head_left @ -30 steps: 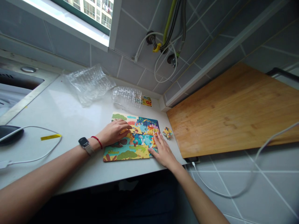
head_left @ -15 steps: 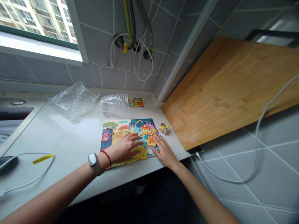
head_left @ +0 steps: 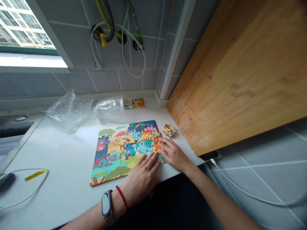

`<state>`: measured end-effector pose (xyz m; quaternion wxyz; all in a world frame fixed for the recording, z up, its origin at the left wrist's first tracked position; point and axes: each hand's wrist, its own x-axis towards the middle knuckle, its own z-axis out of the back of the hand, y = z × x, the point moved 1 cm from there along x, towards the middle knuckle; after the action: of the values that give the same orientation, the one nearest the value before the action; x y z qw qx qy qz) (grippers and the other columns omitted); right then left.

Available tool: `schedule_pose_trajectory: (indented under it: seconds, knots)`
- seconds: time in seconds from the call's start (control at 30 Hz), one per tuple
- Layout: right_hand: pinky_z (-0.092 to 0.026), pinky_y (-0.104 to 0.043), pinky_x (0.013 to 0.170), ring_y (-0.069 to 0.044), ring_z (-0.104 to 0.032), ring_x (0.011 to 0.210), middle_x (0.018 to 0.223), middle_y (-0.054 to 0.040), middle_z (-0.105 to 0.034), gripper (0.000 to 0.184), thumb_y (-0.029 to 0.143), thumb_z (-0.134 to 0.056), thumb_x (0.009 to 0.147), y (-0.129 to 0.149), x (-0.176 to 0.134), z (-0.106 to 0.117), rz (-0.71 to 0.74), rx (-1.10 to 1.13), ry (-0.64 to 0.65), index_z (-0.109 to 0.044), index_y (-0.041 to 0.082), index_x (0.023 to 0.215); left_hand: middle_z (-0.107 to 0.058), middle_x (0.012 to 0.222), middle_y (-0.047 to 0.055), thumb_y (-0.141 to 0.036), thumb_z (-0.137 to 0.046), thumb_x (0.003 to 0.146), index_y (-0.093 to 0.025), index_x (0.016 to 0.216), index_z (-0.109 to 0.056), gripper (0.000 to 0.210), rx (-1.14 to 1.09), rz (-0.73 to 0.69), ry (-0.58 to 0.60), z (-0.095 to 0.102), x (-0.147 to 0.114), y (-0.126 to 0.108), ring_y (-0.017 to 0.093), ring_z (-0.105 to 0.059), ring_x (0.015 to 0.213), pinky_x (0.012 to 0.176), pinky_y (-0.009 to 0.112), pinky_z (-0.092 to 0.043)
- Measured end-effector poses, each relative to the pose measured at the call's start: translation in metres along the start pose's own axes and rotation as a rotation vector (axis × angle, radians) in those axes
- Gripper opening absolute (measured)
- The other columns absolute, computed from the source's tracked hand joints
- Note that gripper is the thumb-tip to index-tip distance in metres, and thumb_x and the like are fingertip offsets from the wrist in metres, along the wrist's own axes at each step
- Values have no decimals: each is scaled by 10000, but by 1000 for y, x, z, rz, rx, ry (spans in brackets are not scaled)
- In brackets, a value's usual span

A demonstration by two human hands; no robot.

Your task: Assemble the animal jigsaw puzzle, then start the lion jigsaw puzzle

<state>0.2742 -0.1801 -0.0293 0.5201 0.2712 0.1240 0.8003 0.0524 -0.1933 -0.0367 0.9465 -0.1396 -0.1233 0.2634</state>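
Note:
A colourful animal jigsaw puzzle [head_left: 115, 159] lies on the white counter, mostly joined, with a few uneven pieces toward its right side. My left hand [head_left: 144, 174], with a watch and red cord at the wrist, lies flat on the puzzle's lower right edge, fingers stretched. From the right, my right hand [head_left: 176, 156] reaches in with its fingers apart, fingertips touching an orange puzzle piece [head_left: 156, 145] at the right side. That piece appears to sit on top of the others. Part of the lower right corner is hidden by my hands.
A small pile of puzzle pieces [head_left: 169, 130] lies right of the puzzle. Behind are clear plastic wrapping [head_left: 70, 111], bubble wrap [head_left: 109, 107] and a picture card [head_left: 137, 103]. A wooden board [head_left: 230, 80] leans at the right. A white cable [head_left: 43, 183] crosses the left counter.
My left hand has drawn back from the puzzle's middle to its lower right edge, uncovering the centre. My right hand's fingers have bent more around the orange piece. The view has shifted closer.

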Motion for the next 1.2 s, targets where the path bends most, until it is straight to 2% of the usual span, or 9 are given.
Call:
schedule_pose_trajectory:
  seconds: [0.17,0.37,0.5,0.6,0.7,0.8,0.9,1.0,1.2]
  knots:
    - [-514,-587,1135,-318,-582,1324,1377,-127,-656,403,231,-566,1001,-7,0,-2,72,-11,-12,-646,246,1396,-422,1629,184,-398,-560,1005,-216,1521,-502,550,20,60,-23,-10,0,-16,371,-421,1505,1194,593,-420]
    - [-521,-571,1124,-325,-587,1296,1350,-147,-651,445,246,-579,991,-15,-1,-2,131,3,11,-604,215,1434,-488,1593,162,-369,-587,992,-221,1447,-579,478,35,82,-10,-2,0,-25,361,-480,1467,1182,582,-457]
    - [-510,-582,1124,-339,-580,1303,1354,-145,-646,425,270,-607,981,-14,-2,-1,116,37,15,-637,244,1404,-609,1490,103,-335,-565,1013,-289,1409,-613,401,12,78,-64,15,5,-1,327,-532,1420,1161,572,-486]
    - [-498,-575,1139,-349,-564,1330,1387,-145,-632,453,359,-672,960,-16,-2,0,105,69,16,-651,246,1398,-654,1420,118,-292,-566,1019,-264,1353,-648,345,75,152,-148,29,21,38,340,-554,1389,1119,581,-517]
    - [-471,-577,1166,-364,-529,1382,1469,-137,-593,572,460,-753,901,-19,-2,0,113,82,26,-643,251,1421,-614,1460,159,-257,-627,976,-222,1395,-605,421,112,176,-192,36,43,77,358,-540,1401,1123,610,-506]
    - [-472,-559,1168,-353,-537,1385,1472,-135,-602,565,476,-752,907,-24,-2,-3,111,78,35,-656,246,1413,-620,1450,158,-201,-603,981,-192,1399,-594,418,91,127,-155,36,62,99,337,-542,1401,1140,574,-499]
    - [-477,-553,1161,-350,-550,1372,1450,-145,-623,539,476,-741,921,-27,-3,-5,114,83,29,-675,222,1392,-673,1365,146,-217,-580,1010,-188,1357,-619,351,73,100,-126,39,70,104,302,-633,1275,1068,514,-551]
    - [-473,-562,1160,-353,-548,1371,1452,-144,-622,536,496,-735,923,-28,-3,-6,117,91,17,-682,227,1384,-717,1268,137,-349,-659,988,-194,1324,-635,371,98,101,-138,47,68,101,301,-683,1153,995,503,-567]
    - [-479,-538,1154,-351,-566,1343,1413,-146,-644,532,524,-717,933,-27,-3,-6,122,84,-1,-694,216,1366,-753,1134,113,-376,-738,922,-201,1281,-653,408,115,85,-225,68,50,80,290,-681,1083,981,477,-544]
